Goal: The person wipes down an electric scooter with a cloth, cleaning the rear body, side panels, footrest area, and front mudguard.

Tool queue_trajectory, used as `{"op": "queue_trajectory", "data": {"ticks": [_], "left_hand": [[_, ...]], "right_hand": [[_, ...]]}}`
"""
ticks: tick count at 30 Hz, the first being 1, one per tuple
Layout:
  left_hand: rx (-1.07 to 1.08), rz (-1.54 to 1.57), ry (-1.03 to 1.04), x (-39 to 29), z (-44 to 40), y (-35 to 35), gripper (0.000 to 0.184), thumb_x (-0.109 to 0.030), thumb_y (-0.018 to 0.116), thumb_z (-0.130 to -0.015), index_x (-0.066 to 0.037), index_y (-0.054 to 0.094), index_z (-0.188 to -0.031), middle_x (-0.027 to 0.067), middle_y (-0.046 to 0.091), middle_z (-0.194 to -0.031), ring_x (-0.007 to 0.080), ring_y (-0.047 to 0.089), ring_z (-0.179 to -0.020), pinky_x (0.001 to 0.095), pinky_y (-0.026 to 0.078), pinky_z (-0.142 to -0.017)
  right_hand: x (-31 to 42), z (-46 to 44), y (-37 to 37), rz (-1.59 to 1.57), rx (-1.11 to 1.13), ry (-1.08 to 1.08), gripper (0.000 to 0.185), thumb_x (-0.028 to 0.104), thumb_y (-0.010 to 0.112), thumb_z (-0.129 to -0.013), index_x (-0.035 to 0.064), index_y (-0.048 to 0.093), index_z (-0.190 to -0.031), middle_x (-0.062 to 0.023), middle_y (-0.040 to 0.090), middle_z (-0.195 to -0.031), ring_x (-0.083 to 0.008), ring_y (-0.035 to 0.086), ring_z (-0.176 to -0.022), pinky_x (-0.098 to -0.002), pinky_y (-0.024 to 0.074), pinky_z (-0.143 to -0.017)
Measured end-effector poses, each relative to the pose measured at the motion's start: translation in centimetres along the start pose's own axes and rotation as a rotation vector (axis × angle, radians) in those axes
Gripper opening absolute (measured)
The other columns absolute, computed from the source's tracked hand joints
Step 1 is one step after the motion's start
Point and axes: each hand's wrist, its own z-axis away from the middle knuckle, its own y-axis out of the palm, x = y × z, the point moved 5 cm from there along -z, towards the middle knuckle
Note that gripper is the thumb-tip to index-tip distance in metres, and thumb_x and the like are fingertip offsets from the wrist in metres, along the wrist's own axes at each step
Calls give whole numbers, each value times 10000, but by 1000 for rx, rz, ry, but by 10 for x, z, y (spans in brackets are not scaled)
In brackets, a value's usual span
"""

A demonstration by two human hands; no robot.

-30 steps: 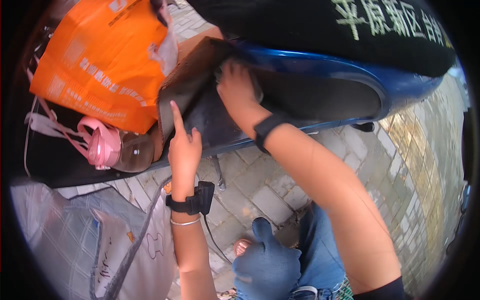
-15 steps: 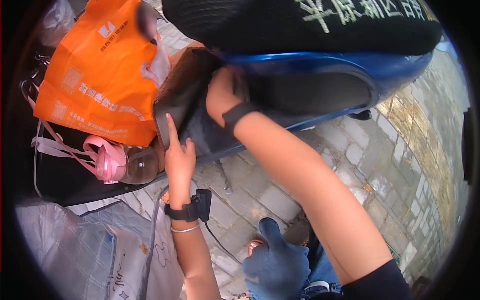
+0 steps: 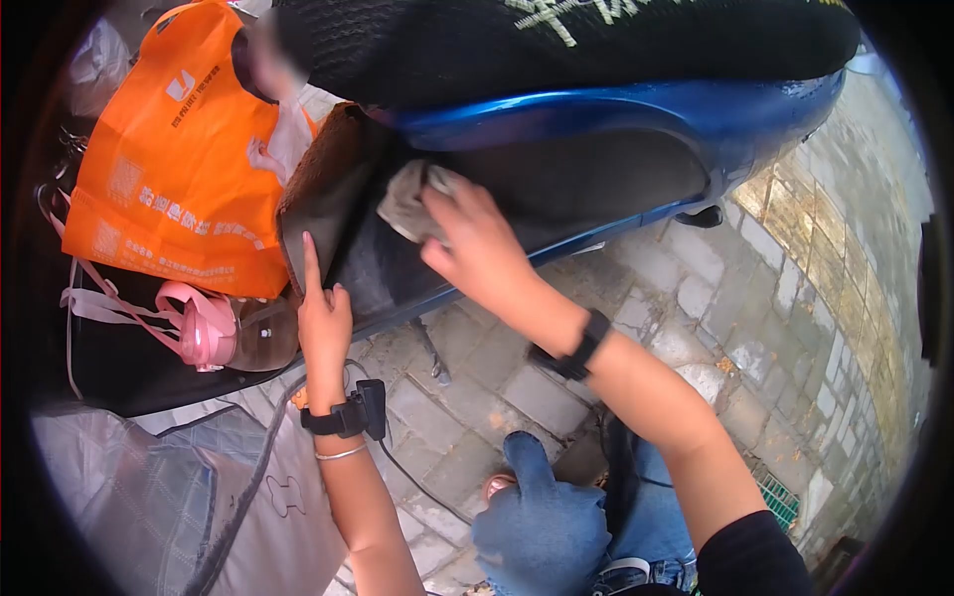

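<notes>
In the head view, my right hand (image 3: 477, 233) is closed around a crumpled grey rag (image 3: 404, 204). The rag rests against the dark footboard (image 3: 397, 273) of a blue scooter (image 3: 636, 104). My left hand (image 3: 326, 323) is at the folded-back floor mat (image 3: 328, 184), its index finger stretched along the mat and its thumb beside it. The other left fingers are mostly hidden, but the hand appears to grip the mat's edge.
An orange bag (image 3: 179, 169) and a pink-lidded bottle (image 3: 209, 328) sit left of the mat. A black seat cover (image 3: 596, 50) lies over the scooter's seat. A grey quilted cover (image 3: 149, 487) hangs at lower left. Stone paving (image 3: 556, 397) lies below.
My right hand has come out from the recess beside the mat and toward me, bringing the rag into sight. My left hand still stays at the mat while the view shifts slightly.
</notes>
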Motion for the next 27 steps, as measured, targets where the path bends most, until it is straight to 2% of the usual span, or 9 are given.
{"op": "queue_trajectory", "data": {"ticks": [2, 4, 8, 10, 15, 17, 19, 24, 27], "left_hand": [[31, -58, -30, 5, 0, -4, 768, 27, 425, -800, -293, 180, -1454, 174, 588, -861, 176, 415, -541, 291, 425, -580], [-24, -60, 121, 9, -3, -5, 738, -32, 429, -799, -319, 202, -1439, 250, 540, -674, 346, 514, -548, 409, 430, -584], [20, -46, 146, 10, -6, -8, 759, -11, 402, -770, -322, 213, -1436, 300, 568, -781, 393, 554, -619, 448, 428, -629], [45, -49, 126, 8, -6, -12, 764, -7, 401, -768, -325, 211, -1436, 300, 571, -787, 393, 556, -627, 447, 430, -640], [104, -101, 95, 10, -8, -11, 781, 5, 402, -760, -336, 210, -1435, 297, 585, -852, 392, 562, -651, 436, 440, -670], [34, -86, 195, 13, -6, -7, 788, 16, 400, -756, -340, 210, -1434, 299, 582, -937, 389, 572, -672, 427, 447, -684], [56, -78, 151, 10, -3, -7, 790, 19, 398, -755, -338, 208, -1434, 303, 575, -968, 389, 574, -678, 427, 448, -687], [41, -61, 193, 10, -2, -2, 789, 15, 399, -757, -337, 203, -1436, 304, 567, -990, 384, 572, -670, 417, 450, -672], [-43, -119, 215, 5, -2, -7, 767, -6, 399, -765, -325, 211, -1437, 273, 587, -844, 371, 557, -614, 414, 445, -621]], "right_hand": [[-10, -14, 37, 23, -12, -1, 433, 122, 623, -666, 8, 575, -1081, -187, 512, -1134, -361, 499, -945, -433, 434, -856], [-9, -25, 77, 163, 206, -44, 365, 128, 616, -643, 23, 625, -992, -163, 559, -1053, -343, 507, -923, -424, 438, -817], [33, -4, 140, 119, 475, -189, 230, 123, 623, -609, 31, 659, -817, -126, 598, -920, -318, 511, -903, -393, 425, -787], [54, 19, 150, 45, 474, -264, 172, 117, 633, -601, 31, 659, -748, -109, 601, -877, -302, 512, -888, -387, 413, -793], [48, 36, 117, -22, 586, -433, 193, 107, 633, -616, 52, 663, -798, -96, 591, -882, -287, 508, -879, -384, 419, -776], [25, 20, 90, 149, 470, -282, 222, 121, 637, -627, 62, 666, -839, -93, 592, -903, -280, 513, -903, -379, 425, -769], [0, -2, 72, 307, 133, -157, 164, 124, 605, -681, 73, 690, -811, -92, 617, -877, -267, 526, -921, -369, 415, -786], [10, -28, 132, 551, 259, -151, 171, 164, 566, -723, 95, 692, -815, -65, 614, -891, -258, 513, -936, -372, 393, -763], [28, -15, 140, 595, 312, -266, 176, 196, 572, -727, 109, 705, -803, -41, 627, -882, -243, 508, -948, -390, 360, -793]]}}
